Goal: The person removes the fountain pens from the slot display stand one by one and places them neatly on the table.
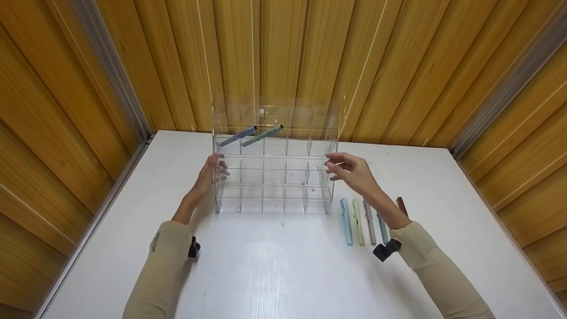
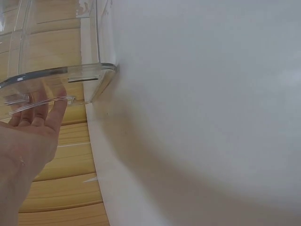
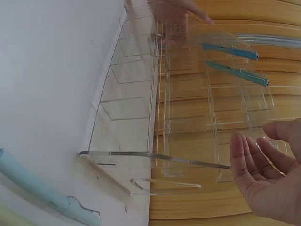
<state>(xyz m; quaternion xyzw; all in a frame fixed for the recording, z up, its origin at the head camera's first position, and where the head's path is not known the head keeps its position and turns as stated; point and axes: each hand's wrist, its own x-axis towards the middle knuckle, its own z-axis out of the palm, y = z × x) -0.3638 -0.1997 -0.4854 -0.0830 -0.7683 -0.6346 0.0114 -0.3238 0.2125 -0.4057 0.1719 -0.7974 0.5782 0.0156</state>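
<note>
A clear acrylic pen rack (image 1: 274, 184) with tiered compartments stands on the table between my hands. Two capped pens, one blue (image 1: 238, 136) and one green (image 1: 262, 135), lean side by side in its back row, toward the left. My left hand (image 1: 208, 174) is at the rack's left side; in the left wrist view its extended fingers (image 2: 41, 110) show against the clear side panel. At the opposite side, my right hand (image 1: 353, 173) has its fingertips right by the panel's edge. Its fingers are loosely bent, with thumb and fingertips apart and nothing held between them.
Several pens lie on the table right of the rack: light blue (image 1: 347, 222), light green (image 1: 358, 222), greyish brown (image 1: 369, 223), teal (image 1: 382, 228) and dark brown (image 1: 401, 205). My right forearm passes over some of them. Yellow wood-look panels (image 1: 283, 53) wall the table's back and sides.
</note>
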